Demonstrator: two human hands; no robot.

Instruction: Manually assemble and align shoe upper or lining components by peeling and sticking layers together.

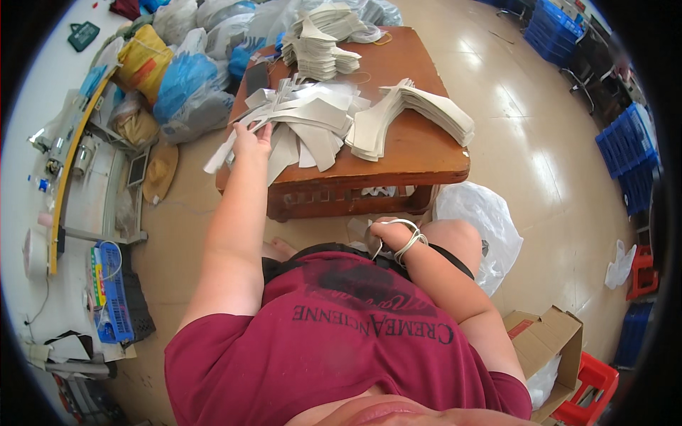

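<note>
"What do we have in hand?"

"Our left hand [252,140] has its fingers bent around a pale strip [221,153] at the left edge of the loose heap [323,106]. Our right hand [389,233], nearer our lap than the heap, is curled on a white cord [410,248] that loops about the wrist (whether it grips anything else, we can't tell)."

"How should we work the strip?"

"We'd best draw it out gently along its length. Pieces in the heap lie across one another, so a hard tug could drag several along."

"And if we bundle?"

"That seems the likely work. We should level the edges first, like the neat stack [451,122] right of the heap, or the taller stack [317,60] beyond it. A skewed bundle would probably slip in its tie."

"Anything to mind?"

"The heap overhangs the near side of the counter [419,165] beneath it, so we shouldn't sweep pieces off. We'd also steer clear of the dark flat object [257,79] behind the heap's left end."
</note>
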